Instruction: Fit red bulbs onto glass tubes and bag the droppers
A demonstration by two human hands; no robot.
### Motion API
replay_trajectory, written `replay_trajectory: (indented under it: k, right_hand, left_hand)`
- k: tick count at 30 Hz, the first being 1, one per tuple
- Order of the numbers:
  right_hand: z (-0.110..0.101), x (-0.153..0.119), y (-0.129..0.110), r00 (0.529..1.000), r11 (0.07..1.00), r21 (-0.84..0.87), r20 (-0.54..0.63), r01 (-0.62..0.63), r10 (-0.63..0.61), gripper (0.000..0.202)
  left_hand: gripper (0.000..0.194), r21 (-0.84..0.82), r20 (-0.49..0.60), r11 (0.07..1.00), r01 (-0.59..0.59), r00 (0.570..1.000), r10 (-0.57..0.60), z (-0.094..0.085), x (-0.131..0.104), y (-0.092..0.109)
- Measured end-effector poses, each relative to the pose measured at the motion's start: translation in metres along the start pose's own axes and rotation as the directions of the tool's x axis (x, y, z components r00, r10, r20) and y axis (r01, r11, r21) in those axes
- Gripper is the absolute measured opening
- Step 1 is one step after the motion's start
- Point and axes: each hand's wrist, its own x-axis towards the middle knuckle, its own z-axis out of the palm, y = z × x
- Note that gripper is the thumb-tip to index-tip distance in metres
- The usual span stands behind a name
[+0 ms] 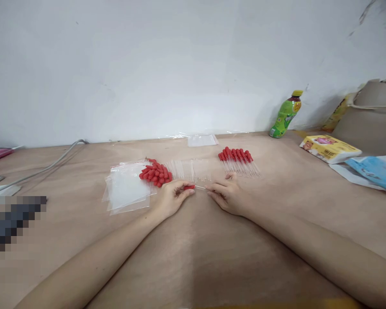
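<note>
Between the fingertips of my left hand (175,195) is a red rubber dropper bulb (189,187). My right hand (227,193) pinches a thin clear dropper tube (200,187), whose left end meets the bulb; how far it sits inside I cannot tell. A heap of red bulbs (156,172) lies just beyond my left hand. Loose clear tubes (188,169) are spread out behind both hands. Beyond my right hand, a row of droppers (236,159) with red bulbs on their tubes lies side by side.
Clear plastic zip bags (128,189) lie left of the bulbs, and another pale bag (202,140) is by the wall. A green bottle (286,115), a yellow tissue pack (330,148) and a blue packet (376,171) are at the right. A grey cable (56,161) crosses the left side.
</note>
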Motion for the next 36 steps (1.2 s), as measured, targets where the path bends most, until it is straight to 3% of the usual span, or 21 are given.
replay_trajectory:
  k: [13, 20, 25, 36]
  right_hand:
    - [-0.007, 0.005, 0.006, 0.995, 0.992, 0.123, 0.095, -0.004, -0.007, 0.019]
    - [-0.009, 0.003, 0.002, 0.997, 0.992, -0.104, 0.035, 0.076, -0.073, 0.024]
    - [-0.008, 0.001, 0.000, 0.999, 0.995, -0.093, 0.014, 0.047, -0.046, 0.022]
    - [-0.007, 0.005, -0.005, 0.996, 0.993, -0.100, 0.067, 0.064, -0.058, 0.022]
  left_hand:
    - [0.015, 0.009, 0.064, 0.987, -0.162, 0.985, 0.161, -0.005, -0.002, 0.010]
    - [0.017, 0.118, 0.096, 0.982, -0.148, 0.986, 0.137, -0.006, -0.003, 0.016]
    - [0.016, 0.118, 0.098, 0.977, -0.180, 0.981, 0.168, -0.005, -0.003, 0.013]
    - [0.014, 0.094, 0.148, 0.987, -0.132, 0.982, 0.118, -0.005, -0.004, 0.014]
